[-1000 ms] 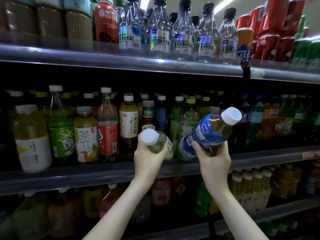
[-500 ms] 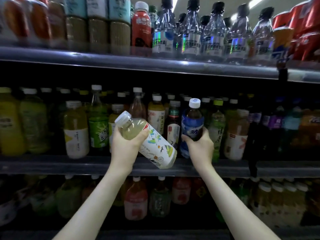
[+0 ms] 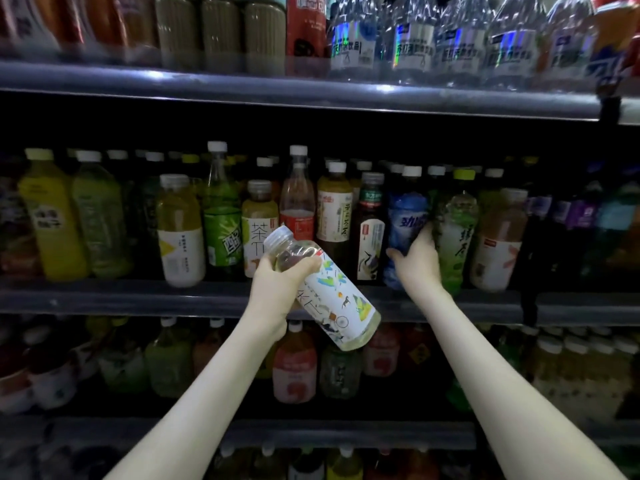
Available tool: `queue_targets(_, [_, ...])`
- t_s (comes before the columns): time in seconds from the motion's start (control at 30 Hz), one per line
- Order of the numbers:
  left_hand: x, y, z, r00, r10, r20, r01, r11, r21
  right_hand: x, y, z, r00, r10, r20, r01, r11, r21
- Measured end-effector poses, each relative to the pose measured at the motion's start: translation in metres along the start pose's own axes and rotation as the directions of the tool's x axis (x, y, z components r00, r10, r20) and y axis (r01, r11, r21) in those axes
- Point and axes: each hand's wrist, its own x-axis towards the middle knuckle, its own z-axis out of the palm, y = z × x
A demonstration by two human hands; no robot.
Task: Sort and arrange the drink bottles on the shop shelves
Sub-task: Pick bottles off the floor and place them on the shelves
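My left hand (image 3: 277, 285) grips a pale tea bottle (image 3: 332, 299) with a white illustrated label and a clear cap. It is tilted, cap up-left, in front of the middle shelf (image 3: 138, 299). My right hand (image 3: 417, 261) is wrapped around the lower part of a blue-labelled bottle (image 3: 407, 216) with a white cap. That bottle stands upright on the middle shelf between a dark tea bottle (image 3: 370, 237) and a green tea bottle (image 3: 455, 233).
The middle shelf is packed with upright tea and juice bottles. The top shelf (image 3: 311, 95) carries clear water bottles (image 3: 412, 39), a red bottle (image 3: 306, 29) and brown bottles. Lower shelves hold more bottles behind the forearms.
My right hand brought the blue bottle from tilted in the air to upright on the middle shelf and pushed it in. My left hand lowered the white-labelled bottle a little.
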Motion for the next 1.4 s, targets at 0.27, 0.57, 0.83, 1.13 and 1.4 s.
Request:
queue_targets(0.27, [-0.051, -0.020, -0.008, 0.995, -0.096, -0.011, 0.097, 0.981, 0.168, -0.137, -0.014, -0.027, 0.816, -0.292, 0.499, 0.236, 0.956, 0.174])
queue_targets(0.57, [-0.170, -0.047, -0.073, 0.944, -0.316, 0.094, 0.295, 0.937, 0.187, -0.239, 0.048, -0.002, 0.561, -0.117, 0.820, -0.554, 0.683, 0.476])
queue_targets(0.83, [-0.240, -0.055, -0.148, 0.860, -0.469, 0.202, 0.413, 0.871, 0.266, -0.307, 0.004, 0.039, 0.349, -0.352, 0.868, -0.546, 0.677, 0.494])
queue_targets(1.13, [-0.260, -0.002, -0.299, 0.946, -0.277, -0.166, 0.323, 0.784, 0.530, -0.388, -0.105, 0.141, 0.171, -0.398, 0.901, -0.408, 0.804, 0.432])
queue_targets(1.4, [-0.261, 0.061, -0.461, 0.917, -0.024, -0.397, 0.384, 0.320, 0.866, -0.490, -0.236, 0.268, 0.295, -0.363, 0.884, -0.391, 0.798, 0.458])
